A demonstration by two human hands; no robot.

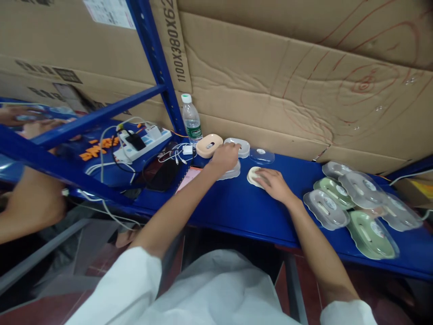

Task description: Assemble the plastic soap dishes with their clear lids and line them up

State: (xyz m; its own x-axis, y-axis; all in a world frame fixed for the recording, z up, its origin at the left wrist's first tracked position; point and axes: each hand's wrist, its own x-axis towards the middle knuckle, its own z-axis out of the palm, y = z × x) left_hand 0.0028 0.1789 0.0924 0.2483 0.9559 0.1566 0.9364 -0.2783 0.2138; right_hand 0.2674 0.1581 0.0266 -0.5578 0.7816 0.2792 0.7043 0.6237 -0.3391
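Observation:
My left hand [227, 157] reaches over a grey soap dish [244, 149], its fingers bent and the tips at the dish's inner side. Below that hand lies a clear plastic cover [233, 171], partly hidden by it. My right hand [275, 184] grips a small cream oval piece [253, 175] on the blue table, fingers on top and thumb at the near side. A peach soap dish [209, 145] sits left of the grey one. Just right of the grey dish is another clear cover [263, 156] with a white label.
Several grey and green soap dishes in clear covers [372, 232] are piled at the right. A water bottle [191, 119], a white charger [187, 150], a dark phone [164, 174] and a power strip [145, 144] are at the left. A blue post [158, 63] and a co-worker's arm [30, 203] are beyond.

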